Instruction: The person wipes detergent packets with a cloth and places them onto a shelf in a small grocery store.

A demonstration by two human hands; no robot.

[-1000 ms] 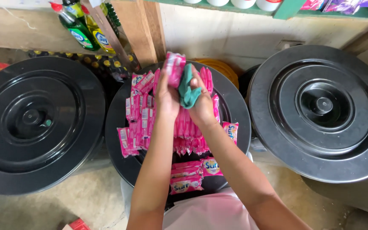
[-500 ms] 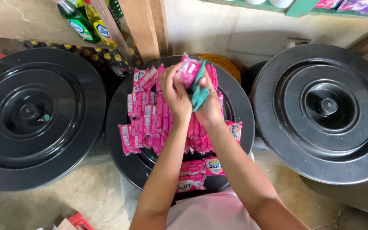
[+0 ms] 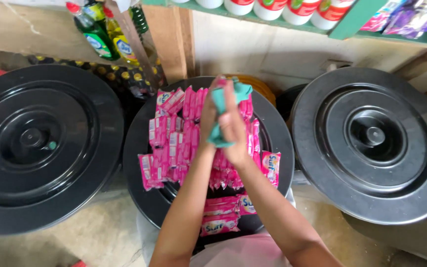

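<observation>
pink sachets (image 3: 174, 143) crowded the middle bin lid (image 3: 139, 198) left of and beneath the fingers (image 3: 226, 106); bare lid (image 3: 277, 133) lay right of them, a wooden post (image 3: 171, 39) beyond.

Three black round lids stand in a row: a left lid (image 3: 40, 148), a middle lid (image 3: 144, 198) and a right lid (image 3: 376, 143). Behind them runs a pale wall (image 3: 258, 44) with a wooden post (image 3: 171, 37) against it. A green shelf (image 3: 344, 24) above carries white tubs (image 3: 292, 9). Bottles (image 3: 100, 34) hang at upper left. The floor (image 3: 90, 242) is bare, worn concrete. Light is soft and even.
</observation>
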